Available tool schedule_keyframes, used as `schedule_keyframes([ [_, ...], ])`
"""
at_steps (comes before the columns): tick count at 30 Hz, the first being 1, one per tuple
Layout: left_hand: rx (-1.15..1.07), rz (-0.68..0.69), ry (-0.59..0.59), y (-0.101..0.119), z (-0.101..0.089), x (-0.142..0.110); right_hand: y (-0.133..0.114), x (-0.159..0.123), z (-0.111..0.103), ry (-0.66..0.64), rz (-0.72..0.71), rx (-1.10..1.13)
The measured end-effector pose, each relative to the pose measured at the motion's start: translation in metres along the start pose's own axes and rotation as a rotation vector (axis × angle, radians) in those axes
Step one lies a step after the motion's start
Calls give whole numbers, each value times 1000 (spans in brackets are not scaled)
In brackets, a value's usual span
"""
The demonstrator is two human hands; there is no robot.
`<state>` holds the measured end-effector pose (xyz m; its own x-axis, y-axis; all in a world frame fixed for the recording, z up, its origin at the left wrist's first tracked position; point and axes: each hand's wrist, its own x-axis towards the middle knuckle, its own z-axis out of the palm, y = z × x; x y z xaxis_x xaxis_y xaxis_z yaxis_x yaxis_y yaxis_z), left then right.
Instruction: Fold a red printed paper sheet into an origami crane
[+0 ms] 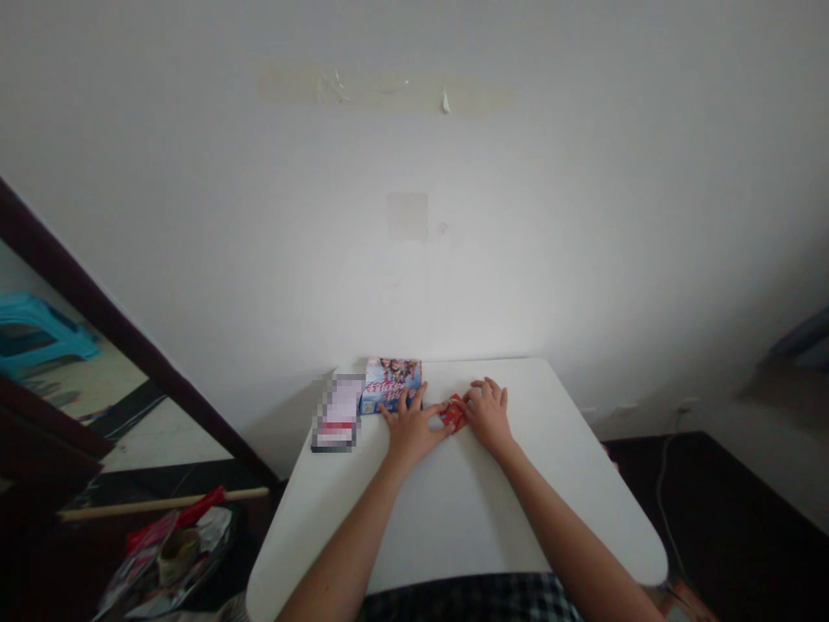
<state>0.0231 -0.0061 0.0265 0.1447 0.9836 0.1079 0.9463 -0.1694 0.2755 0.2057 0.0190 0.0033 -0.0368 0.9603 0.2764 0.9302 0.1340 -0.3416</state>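
A small red piece with light marks, which looks like folded paper (455, 413), lies on the white table (446, 518) between my two hands. My left hand (413, 429) has its fingers spread; its thumb and index finger reach the piece's left edge. Its other fingertips lie at the lower edge of a blue printed leaflet (389, 376) with colourful figures. My right hand (490, 419) grips the red piece's right side with thumb and index finger, the other fingers bent above. The contact points are partly hidden by my fingers.
Left of the leaflet lies a blurred-out phone-like slab (340, 415). The table's far edge meets a white wall (550, 216). On the floor at left are a wooden stick (161, 504) and a bag of mixed items (174, 553). A cable (661, 484) hangs at right.
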Motion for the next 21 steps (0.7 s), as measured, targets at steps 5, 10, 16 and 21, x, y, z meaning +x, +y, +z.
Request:
schedule_keyframes([
  [5,-2,-13,-8,0,0,0,-1,-1,0,6,-8,-5],
  [10,5,-20,31,5,1,-3,-2,0,-1,14,-1,-9],
  [16,22,-43,32,12,1,-5,-2,2,-1,10,16,-12],
  [21,38,-40,9,11,-2,-5,-3,3,-2,-7,26,-7],
])
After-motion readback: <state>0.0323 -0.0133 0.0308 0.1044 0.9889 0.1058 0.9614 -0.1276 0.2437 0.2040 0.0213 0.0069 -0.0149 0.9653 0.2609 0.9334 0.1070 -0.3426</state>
